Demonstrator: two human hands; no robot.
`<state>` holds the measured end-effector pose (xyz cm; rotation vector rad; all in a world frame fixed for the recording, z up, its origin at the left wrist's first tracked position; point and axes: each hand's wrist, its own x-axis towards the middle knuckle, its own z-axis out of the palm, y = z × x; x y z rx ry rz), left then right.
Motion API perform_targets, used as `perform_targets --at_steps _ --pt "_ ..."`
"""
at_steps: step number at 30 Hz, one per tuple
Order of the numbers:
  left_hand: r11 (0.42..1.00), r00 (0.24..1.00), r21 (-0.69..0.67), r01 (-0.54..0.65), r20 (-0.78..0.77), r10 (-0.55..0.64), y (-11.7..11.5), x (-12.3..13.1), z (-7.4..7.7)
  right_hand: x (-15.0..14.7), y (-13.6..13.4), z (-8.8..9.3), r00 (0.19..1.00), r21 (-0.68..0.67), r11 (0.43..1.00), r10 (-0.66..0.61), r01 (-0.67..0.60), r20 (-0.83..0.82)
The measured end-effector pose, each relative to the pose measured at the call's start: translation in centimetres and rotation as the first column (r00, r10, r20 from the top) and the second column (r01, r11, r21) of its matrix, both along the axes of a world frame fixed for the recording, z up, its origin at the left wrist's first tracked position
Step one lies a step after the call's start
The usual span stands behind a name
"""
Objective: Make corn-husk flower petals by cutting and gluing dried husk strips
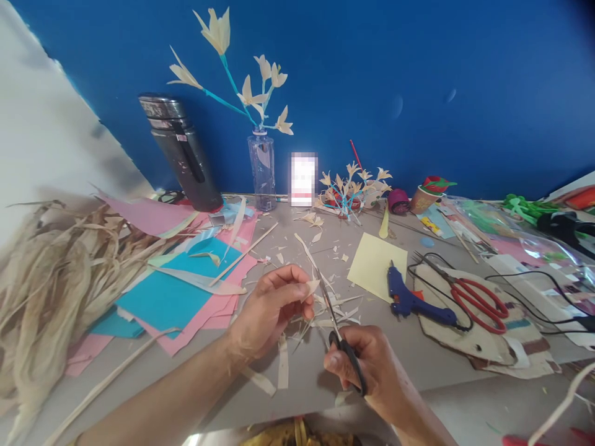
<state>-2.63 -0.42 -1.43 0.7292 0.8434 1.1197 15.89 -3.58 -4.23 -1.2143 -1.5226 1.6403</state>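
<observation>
My left hand (274,310) pinches a small pale husk piece (312,287) between thumb and fingers, just above the table. My right hand (372,371) grips black-handled scissors (341,344), whose blades point up and away toward the husk piece and nearly touch it. Under both hands lie several pale husk trimmings (334,310) scattered on the grey table (297,384).
A heap of dried husks (46,285) lies left, beside blue and pink paper sheets (176,291). A blue glue gun (413,300), red scissors (478,300) and cords sit right. At the back stand a dark flask (183,152), a bottle with husk flowers (261,164) and a small flower cluster (351,189).
</observation>
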Motion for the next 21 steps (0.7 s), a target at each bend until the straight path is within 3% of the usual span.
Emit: perform_targets --at_steps 7,15,21 --pt "1.000 0.999 -0.014 0.001 0.052 -0.001 0.2 -0.1 -0.5 0.7 -0.2 -0.2 0.999 -0.023 0.999 0.023 -0.022 0.038" --pt "0.998 0.990 -0.017 0.060 0.132 -0.057 0.2 0.0 -0.7 2.8 0.7 0.9 0.981 -0.023 0.982 0.187 -0.186 0.057" --pt "0.996 0.991 -0.023 0.081 0.113 -0.078 0.1 -0.2 -0.8 3.3 1.0 1.1 0.967 -0.063 0.972 0.234 -0.228 0.106"
